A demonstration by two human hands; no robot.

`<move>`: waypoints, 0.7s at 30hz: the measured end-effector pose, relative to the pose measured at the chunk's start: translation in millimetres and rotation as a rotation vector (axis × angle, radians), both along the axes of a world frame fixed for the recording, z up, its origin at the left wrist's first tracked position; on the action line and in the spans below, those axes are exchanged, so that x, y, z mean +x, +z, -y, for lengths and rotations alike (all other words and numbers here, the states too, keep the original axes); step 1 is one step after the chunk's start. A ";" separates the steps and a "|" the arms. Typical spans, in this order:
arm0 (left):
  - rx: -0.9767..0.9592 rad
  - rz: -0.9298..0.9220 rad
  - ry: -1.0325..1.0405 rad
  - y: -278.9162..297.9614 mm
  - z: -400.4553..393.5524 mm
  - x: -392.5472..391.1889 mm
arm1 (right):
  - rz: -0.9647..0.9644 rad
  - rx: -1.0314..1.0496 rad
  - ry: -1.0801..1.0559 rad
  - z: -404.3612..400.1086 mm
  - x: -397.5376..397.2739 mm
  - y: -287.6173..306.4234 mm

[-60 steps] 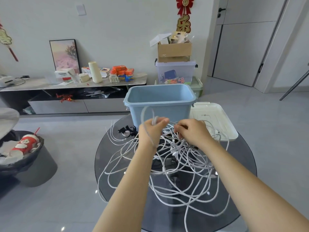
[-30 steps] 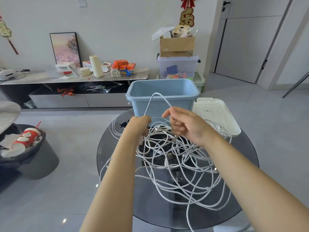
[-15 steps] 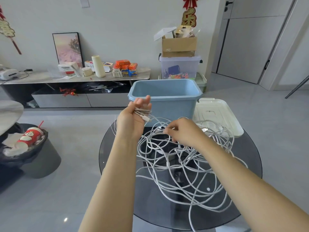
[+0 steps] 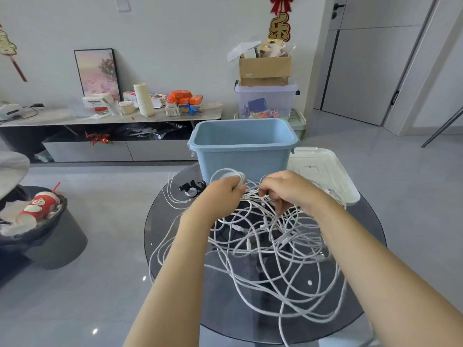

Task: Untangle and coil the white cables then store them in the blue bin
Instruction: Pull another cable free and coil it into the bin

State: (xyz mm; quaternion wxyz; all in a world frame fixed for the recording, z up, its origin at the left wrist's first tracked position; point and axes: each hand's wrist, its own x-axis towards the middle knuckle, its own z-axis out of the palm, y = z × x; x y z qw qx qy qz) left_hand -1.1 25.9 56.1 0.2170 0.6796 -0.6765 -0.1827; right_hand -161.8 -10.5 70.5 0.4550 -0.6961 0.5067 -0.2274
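A tangle of white cables (image 4: 270, 249) sprawls over the round dark glass table (image 4: 360, 246). My left hand (image 4: 221, 190) grips a small coiled loop of white cable, which arcs up in front of the blue bin (image 4: 241, 146). My right hand (image 4: 283, 190) is just to its right, fingers curled down and pinching strands at the top of the tangle. The blue bin stands open at the table's far edge, with nothing visible inside.
The bin's white lid (image 4: 323, 171) lies on the table to the bin's right. A small black object (image 4: 191, 187) sits left of the bin. A dark waste bin with a red cup (image 4: 37, 221) stands on the floor at left. A low cabinet (image 4: 107, 126) runs along the wall.
My left hand has come down from bin-rim height to the tangle, still holding its cable loop. My right hand moved up and right to meet it.
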 end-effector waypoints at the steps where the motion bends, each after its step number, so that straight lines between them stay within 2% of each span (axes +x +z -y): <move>1: 0.021 -0.047 0.013 3.1 -0.4 -0.9 | -0.044 -0.099 -0.015 2.3 0.2 -1.4; 4: 0.107 -0.300 -0.016 10.6 -2.9 2.0 | 0.001 -0.267 -0.007 6.3 1.2 -7.6; 7: 0.161 -0.556 -0.061 12.4 -4.9 9.2 | 0.159 -0.197 0.085 7.3 0.6 -15.6; 9: 0.189 -0.893 -0.045 14.2 -5.0 10.6 | 0.235 -0.103 0.148 6.8 -0.6 -18.7; 11: 0.191 -1.294 -0.023 18.8 -4.3 11.3 | 0.226 -0.059 0.210 6.3 -3.0 -22.9; 13: 0.142 -1.641 -0.013 24.1 -3.4 13.9 | 0.170 -0.036 0.271 5.5 -7.0 -27.6; 15: 0.072 -1.913 -0.018 26.5 -1.9 18.2 | 0.032 -0.064 0.282 3.7 -9.5 -29.7; 18: -0.067 -2.149 -0.045 26.2 1.4 17.6 | -0.187 -0.136 0.241 5.1 -9.2 -35.0; 19: -0.133 -2.177 -0.048 25.5 2.1 15.0 | -0.227 -0.142 0.234 5.6 -8.8 -36.3; 21: -0.271 -2.083 -0.034 23.7 4.3 9.0 | -0.311 -0.161 0.258 5.2 -6.7 -37.1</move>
